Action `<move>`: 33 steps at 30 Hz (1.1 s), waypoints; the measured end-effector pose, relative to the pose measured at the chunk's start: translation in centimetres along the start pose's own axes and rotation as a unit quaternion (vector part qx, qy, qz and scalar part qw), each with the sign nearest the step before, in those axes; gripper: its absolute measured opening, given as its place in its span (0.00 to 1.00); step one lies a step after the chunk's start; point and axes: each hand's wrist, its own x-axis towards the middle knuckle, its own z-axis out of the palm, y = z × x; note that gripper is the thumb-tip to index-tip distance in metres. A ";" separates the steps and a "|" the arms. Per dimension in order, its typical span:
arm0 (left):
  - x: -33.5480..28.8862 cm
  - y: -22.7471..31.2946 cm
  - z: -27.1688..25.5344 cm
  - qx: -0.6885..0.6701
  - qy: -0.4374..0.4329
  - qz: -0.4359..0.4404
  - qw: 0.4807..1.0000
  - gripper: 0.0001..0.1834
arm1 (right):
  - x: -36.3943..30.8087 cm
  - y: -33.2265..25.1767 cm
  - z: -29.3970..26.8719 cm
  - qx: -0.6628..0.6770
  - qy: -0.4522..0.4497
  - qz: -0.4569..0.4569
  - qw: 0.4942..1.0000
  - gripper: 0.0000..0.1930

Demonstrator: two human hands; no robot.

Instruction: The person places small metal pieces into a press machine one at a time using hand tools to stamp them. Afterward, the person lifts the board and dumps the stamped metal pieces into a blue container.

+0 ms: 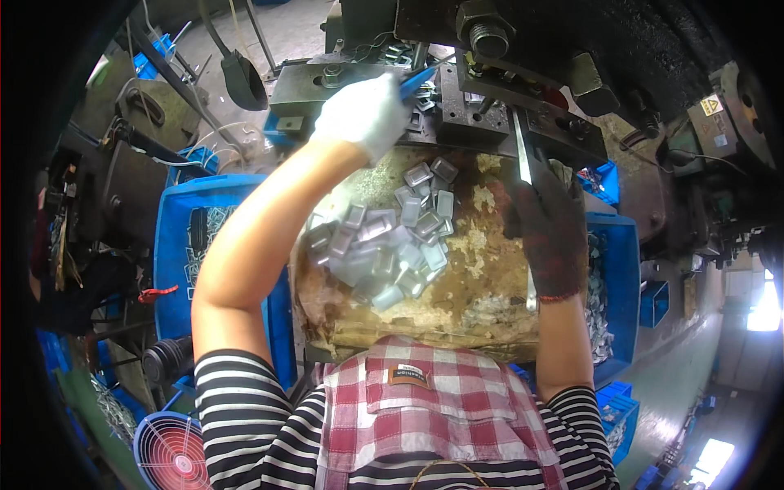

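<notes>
My left hand [363, 117], in a white glove, is closed around a slim blue tool [419, 80] whose tip points toward the dark steel die block [471, 118] of a press; its exact kind is unclear. My right hand [553, 229], in a dark glove, grips a long flat metal rod [521, 147]. One end reaches up to the die, and the other shows below the palm. Between my arms, many small shiny rectangular metal trays [392, 237] lie heaped on a worn brown worktop [482, 282]. More small metal pieces sit beside the die.
The heavy dark press head [572, 41] with large bolts overhangs the die. Blue crates [169, 237] with metal parts stand left and right of the worktop. A red round fan [175, 457] is at lower left. A black lamp-like funnel [243, 80] hangs at upper left.
</notes>
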 end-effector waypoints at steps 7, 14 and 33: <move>-10.2 -3.9 2.4 -0.012 -0.057 -0.070 0.996 0.23 | 1.5 0.9 2.3 -0.090 0.002 -0.032 0.995 0.21; -10.4 -4.7 3.9 -0.091 0.001 -0.035 0.995 0.11 | 3.3 3.6 1.6 -0.184 0.043 -0.193 0.963 0.19; 3.7 -1.9 0.2 0.019 0.034 0.029 0.999 0.11 | 1.5 1.6 0.4 0.001 0.023 -0.044 0.999 0.18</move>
